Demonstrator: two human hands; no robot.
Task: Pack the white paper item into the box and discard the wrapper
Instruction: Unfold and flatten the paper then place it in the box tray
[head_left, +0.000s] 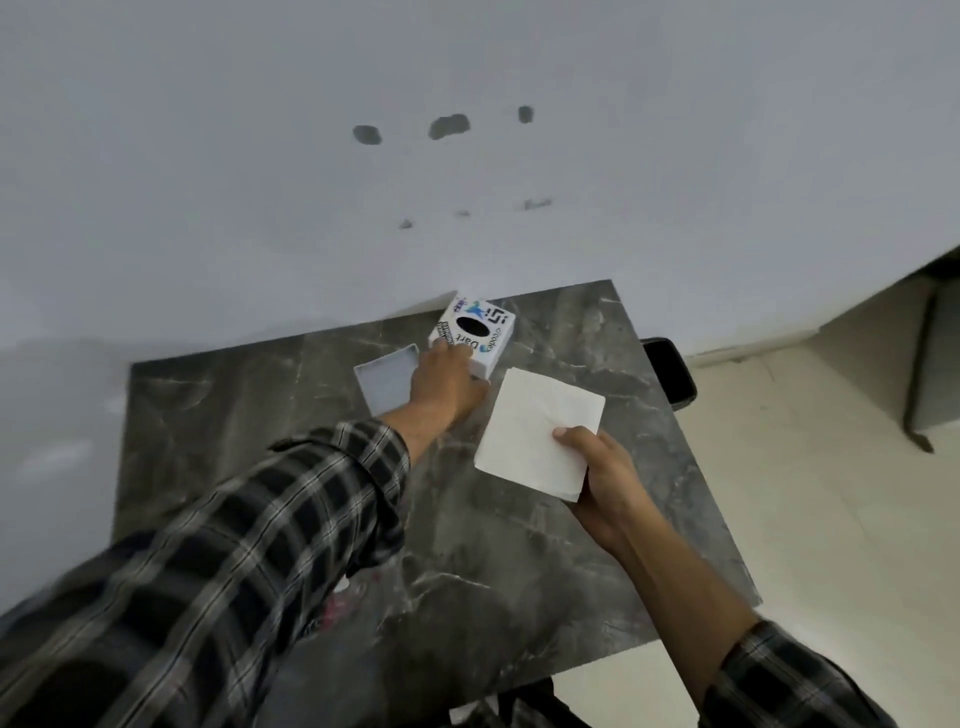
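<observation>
We worked at a dark grey, marble-veined surface (519, 545) pushed up against a plain white wall (467, 208) that showed a few dark patches and scuffs. To the right lay a pale tiled floor (831, 493), and a dark object (670, 376) poked out from behind the surface's right edge; we could not tell what it was. Our left hand (447, 382) reached out to the printed white box (475, 332) near the wall, fingers closed on its near side. Just left of it, touching our wrist's line, sat a shallow white lid (387, 376), open side up. Our right hand (605, 480) pinched the white paper item (537, 436) by its lower right corner, holding it just above the surface, right of the box. Both our sleeves were dark plaid.
</observation>
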